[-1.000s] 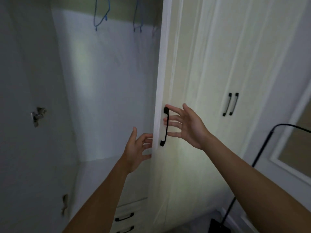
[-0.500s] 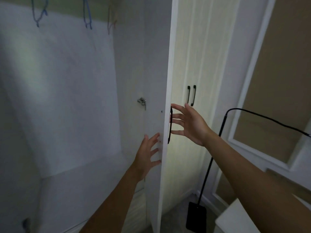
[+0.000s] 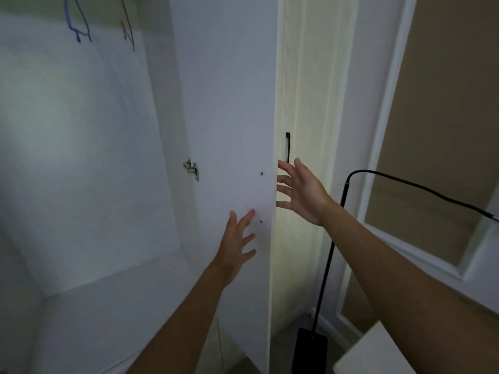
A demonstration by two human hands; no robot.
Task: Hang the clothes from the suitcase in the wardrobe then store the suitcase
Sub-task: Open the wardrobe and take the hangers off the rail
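Observation:
The white wardrobe door point(image 3: 232, 109) stands swung out, its inner face toward me. My left hand point(image 3: 237, 244) is spread in front of that inner face near the edge, fingers straight, holding nothing. My right hand point(image 3: 302, 193) is on the other side of the door edge, fingers spread and open, just below a black handle point(image 3: 288, 147). The wardrobe interior point(image 3: 81, 147) is bare and white, with a blue hanger point(image 3: 77, 25) and a brown hanger point(image 3: 127, 28) hanging at the top. No suitcase or clothes are in view.
A black floor lamp pole point(image 3: 324, 268) rises from its flat base point(image 3: 309, 352) to the right of the door, its arm bending off right. A metal hinge point(image 3: 192, 168) sits on the door. A white furniture corner point(image 3: 375, 354) shows bottom right.
The door has swung wider open toward me and the view has turned right. My right hand has come off the door's handle; both hands stay spread beside the door edge.

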